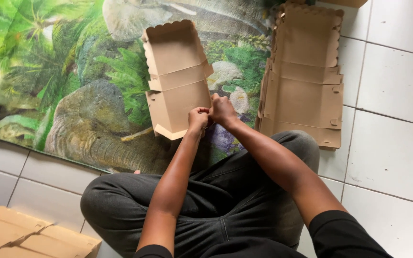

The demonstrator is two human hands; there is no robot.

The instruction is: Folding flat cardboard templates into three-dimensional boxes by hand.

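Both hands pinch the near right corner of the half-folded cardboard box [175, 79]: left hand [198, 118] beside right hand [222, 110]; the box's long axis runs away across the mat [48, 71].

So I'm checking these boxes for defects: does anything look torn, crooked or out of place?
Nothing stands out. Both hands, left and right, pinch the near right corner of the half-folded brown cardboard box on the elephant-print mat. The stack of flat box blanks lies tidy, with no tears visible.
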